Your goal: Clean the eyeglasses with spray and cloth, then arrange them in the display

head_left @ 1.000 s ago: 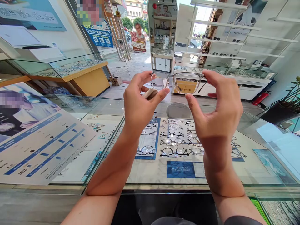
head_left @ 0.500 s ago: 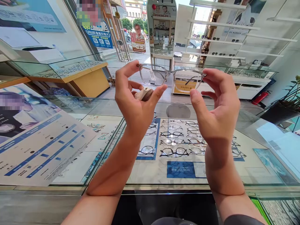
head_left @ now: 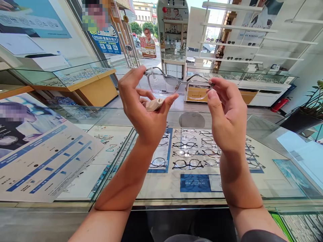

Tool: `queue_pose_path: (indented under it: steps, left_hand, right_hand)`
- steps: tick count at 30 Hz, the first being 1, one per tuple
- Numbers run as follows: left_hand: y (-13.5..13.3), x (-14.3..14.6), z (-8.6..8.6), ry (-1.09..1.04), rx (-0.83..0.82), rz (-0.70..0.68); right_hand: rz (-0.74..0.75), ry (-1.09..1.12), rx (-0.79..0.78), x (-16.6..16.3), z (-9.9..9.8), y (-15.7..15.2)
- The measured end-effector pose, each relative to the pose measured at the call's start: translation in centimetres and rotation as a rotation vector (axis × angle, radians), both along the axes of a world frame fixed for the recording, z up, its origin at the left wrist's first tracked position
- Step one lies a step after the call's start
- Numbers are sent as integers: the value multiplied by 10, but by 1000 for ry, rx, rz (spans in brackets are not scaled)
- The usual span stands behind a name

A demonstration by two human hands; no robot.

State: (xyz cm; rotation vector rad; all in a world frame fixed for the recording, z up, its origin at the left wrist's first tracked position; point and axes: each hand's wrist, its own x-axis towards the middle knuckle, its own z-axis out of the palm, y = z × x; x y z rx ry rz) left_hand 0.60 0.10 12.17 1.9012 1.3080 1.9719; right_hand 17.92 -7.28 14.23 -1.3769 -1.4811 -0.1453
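A pair of clear-framed eyeglasses (head_left: 183, 81) is held up in front of me, above the glass counter. At its left end, the index finger of my left hand (head_left: 145, 107) presses near the hinge. A pale, folded cloth (head_left: 153, 105) is tucked between that hand's thumb and other fingers. My right hand (head_left: 228, 114) pinches the right end of the frame between thumb and index finger. Both temples show above the lenses, slanting inward. Part of the right rim is hidden by my thumb.
Below my arms, the glass display counter (head_left: 161, 198) holds rows of eyeglasses (head_left: 188, 164) and a blue card (head_left: 195, 183). A printed leaflet (head_left: 45, 158) lies on the left. Farther off stand showcases, white shelves (head_left: 232, 27), a fire extinguisher (head_left: 280, 104) and a potted plant (head_left: 313, 101).
The eyeglasses have tilted, so the temples now show above the lenses. My right hand has shifted left and its thumb has closed onto the frame. My left hand has moved slightly left.
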Motion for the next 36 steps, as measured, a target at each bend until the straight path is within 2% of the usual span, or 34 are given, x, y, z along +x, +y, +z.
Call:
queue_pose_path:
  steps: [6,11,15,18,23,29,33,36]
  left_hand:
    - [5,0,-2,64,23,6]
    - [4,1,-1,73,-22,-7]
    - [4,1,-1,53,-115,-30]
    - [5,0,-2,88,-122,-37]
    - [4,-1,-2,177,-82,-8]
    - [1,-1,-1,130,-77,-19]
    - [3,-7,-1,188,-89,-44]
    - [10,-10,-2,118,25,-172]
  right_hand:
    - [10,-6,-5,-3,5,-4]
    - [-16,-46,-26,-2,10,-8]
    - [19,65,73,1,7,-5]
    - [-6,77,90,3,5,-2]
    - [135,211,183,8,3,2]
    - [42,25,7,14,5,5]
    - [32,-46,-5,16,6,7]
    - [117,31,54,19,3,11]
